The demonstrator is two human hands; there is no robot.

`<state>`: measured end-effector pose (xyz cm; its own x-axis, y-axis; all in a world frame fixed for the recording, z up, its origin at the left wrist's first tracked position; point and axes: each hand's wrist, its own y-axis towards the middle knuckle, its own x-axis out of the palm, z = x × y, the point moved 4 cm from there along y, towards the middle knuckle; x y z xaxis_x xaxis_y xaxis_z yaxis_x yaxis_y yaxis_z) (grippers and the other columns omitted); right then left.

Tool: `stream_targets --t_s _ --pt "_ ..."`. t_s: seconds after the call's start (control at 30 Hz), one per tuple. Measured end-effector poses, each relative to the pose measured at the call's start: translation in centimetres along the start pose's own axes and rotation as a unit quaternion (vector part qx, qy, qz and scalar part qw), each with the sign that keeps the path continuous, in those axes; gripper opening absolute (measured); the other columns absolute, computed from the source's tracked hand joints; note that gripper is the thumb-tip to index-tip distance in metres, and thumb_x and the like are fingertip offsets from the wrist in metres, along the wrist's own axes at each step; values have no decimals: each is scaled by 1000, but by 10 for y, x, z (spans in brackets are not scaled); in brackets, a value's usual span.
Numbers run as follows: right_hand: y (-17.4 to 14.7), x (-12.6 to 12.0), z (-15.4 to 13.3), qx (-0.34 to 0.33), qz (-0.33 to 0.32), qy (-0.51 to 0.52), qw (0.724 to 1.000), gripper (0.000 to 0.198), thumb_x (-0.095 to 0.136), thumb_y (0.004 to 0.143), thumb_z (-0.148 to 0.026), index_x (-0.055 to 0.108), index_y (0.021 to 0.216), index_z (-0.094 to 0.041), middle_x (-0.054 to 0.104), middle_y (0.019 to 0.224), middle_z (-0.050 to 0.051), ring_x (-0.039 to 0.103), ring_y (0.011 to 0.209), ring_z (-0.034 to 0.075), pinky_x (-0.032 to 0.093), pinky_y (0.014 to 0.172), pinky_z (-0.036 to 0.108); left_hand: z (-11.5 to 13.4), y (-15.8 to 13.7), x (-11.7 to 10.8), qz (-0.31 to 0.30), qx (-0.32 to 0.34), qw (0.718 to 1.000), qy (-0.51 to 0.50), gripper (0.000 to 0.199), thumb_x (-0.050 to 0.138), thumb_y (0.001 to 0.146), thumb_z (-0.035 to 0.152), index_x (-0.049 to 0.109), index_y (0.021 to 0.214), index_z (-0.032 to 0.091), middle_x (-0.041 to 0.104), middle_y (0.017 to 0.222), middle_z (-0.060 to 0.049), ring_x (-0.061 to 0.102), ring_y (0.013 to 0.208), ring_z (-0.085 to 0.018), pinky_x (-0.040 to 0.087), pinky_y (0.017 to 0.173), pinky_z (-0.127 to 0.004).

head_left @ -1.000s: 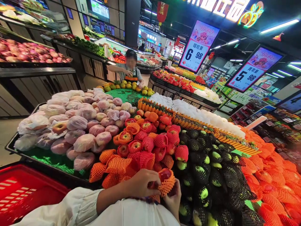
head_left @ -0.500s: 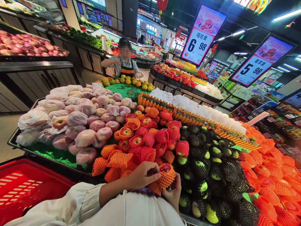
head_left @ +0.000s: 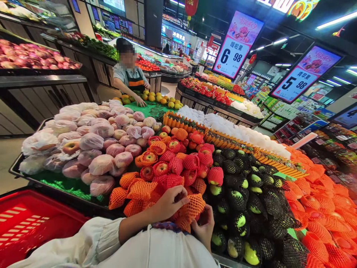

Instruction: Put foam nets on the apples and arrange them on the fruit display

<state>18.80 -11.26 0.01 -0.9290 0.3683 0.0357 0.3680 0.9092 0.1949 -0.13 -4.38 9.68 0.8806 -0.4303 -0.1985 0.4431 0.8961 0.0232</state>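
Note:
Close to my body, at the front edge of the fruit display, an apple in an orange foam net [head_left: 194, 207] sits between my hands. My left hand [head_left: 170, 203] has its thumb and fingers pinched at the net's left upper side. From the right, my right hand [head_left: 205, 227] grips the apple low down, fingers curled around it. Net mostly covers the fruit; a little red shows at the lower right. Beyond my hands lie red apples in red and orange nets [head_left: 161, 168]. Green fruits in black nets [head_left: 239, 201] lie beside my right hand.
A red shopping basket [head_left: 55, 212] stands at lower left. Plastic-wrapped apples [head_left: 100, 163] fill the display's left, orange-netted fruit [head_left: 326, 219] its right. Across the display a person in an apron [head_left: 134, 80] reaches toward yellow-green fruits [head_left: 158, 97]. Price signs [head_left: 237, 44] hang above.
The red apple top that showed at the net's opening is now covered by the net. My hands have barely shifted. The person opposite has leaned to the left and lowered a hand onto the green mat.

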Motion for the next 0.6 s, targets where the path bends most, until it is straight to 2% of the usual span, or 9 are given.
stream_targets --t_s 0.1,0.2,0.3,0.4,0.5,0.6 --pt "-2 -3 5 5 9 21 1000 63 89 65 -56 60 108 -21 73 91 4 71 80 20 58 71 30 -2 1 3 -35 -30 999 20 29 61 93 46 55 91 18 54 82 1 48 75 -15 39 72 -30" --pt "-5 -5 7 1 -14 37 999 70 90 64 -59 60 115 -21 74 102 8 73 90 24 60 77 33 -10 0 5 -61 -57 997 1 34 66 90 49 53 99 19 58 90 0 52 80 -16 43 77 -31" --pt "-9 -4 8 -15 -49 38 998 78 91 65 -55 58 127 -21 74 116 13 74 102 28 61 86 38 -18 -3 8 -120 -71 985 -98 46 70 88 50 52 117 19 65 117 -8 62 105 -21 48 96 -37" --pt "-10 -4 12 -24 -63 31 997 84 91 65 -54 57 135 -23 71 129 14 72 115 32 60 97 44 -17 -5 12 -178 -76 968 -157 59 72 87 53 52 131 19 64 137 -14 60 128 -26 45 110 -42" --pt "-9 -4 14 -24 -75 16 997 84 94 61 -50 60 134 -25 67 136 13 66 126 34 55 107 48 -13 -6 14 -182 -89 976 -81 70 82 76 53 57 131 18 70 131 -12 65 120 -28 50 103 -42" --pt "-8 -2 9 -14 -92 22 995 83 96 60 -46 62 132 -26 66 137 11 64 128 34 53 109 48 -13 -6 13 -149 -105 983 -15 67 87 68 44 63 124 16 74 117 -9 68 105 -28 54 92 -39"
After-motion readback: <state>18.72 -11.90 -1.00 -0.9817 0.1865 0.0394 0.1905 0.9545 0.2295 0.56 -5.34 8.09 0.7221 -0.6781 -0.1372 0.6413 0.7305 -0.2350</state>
